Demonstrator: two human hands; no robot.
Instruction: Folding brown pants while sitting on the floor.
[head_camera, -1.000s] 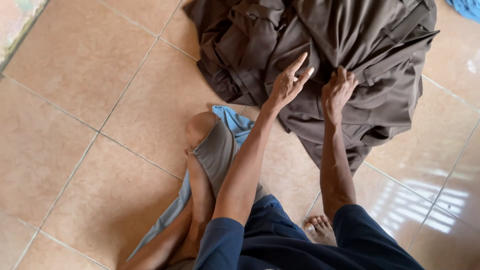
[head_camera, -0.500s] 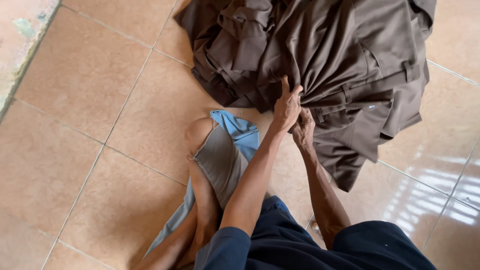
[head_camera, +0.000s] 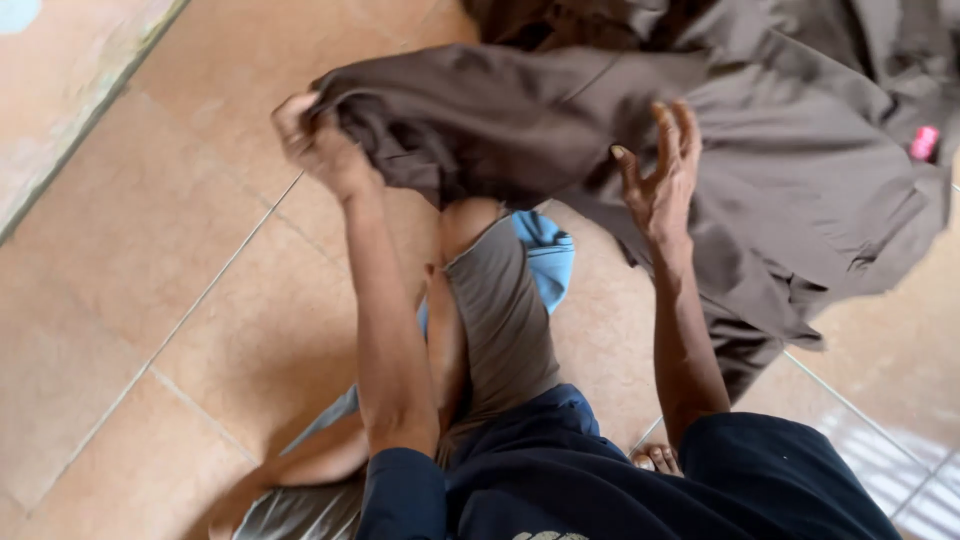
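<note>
- Here my left hand (head_camera: 318, 140) is closed into a fist on a bunched corner of the brown garment (head_camera: 560, 130), up in the upper left-centre of the frame, so that end hangs off the floor.
- My right hand (head_camera: 660, 180) is spread wide, fingers up, pressed into the cloth at centre right; it props the fabric rather than pinching it, and I cannot tell whether the thumb has caught a fold.
- Between the two hands the cloth stretches in a sagging band above my bent knee (head_camera: 470, 215), which seems why I hold it high: it keeps clear of my leg.
- The rest of the garment lies heaped across the upper right, trailing onto the tiled floor (head_camera: 150, 300).
- A small pink thing (head_camera: 925, 142) sits on the cloth near the right edge; I cannot tell what it is.
- A blue cloth (head_camera: 550, 255) lies under my knee.
- No container is in view.
</note>
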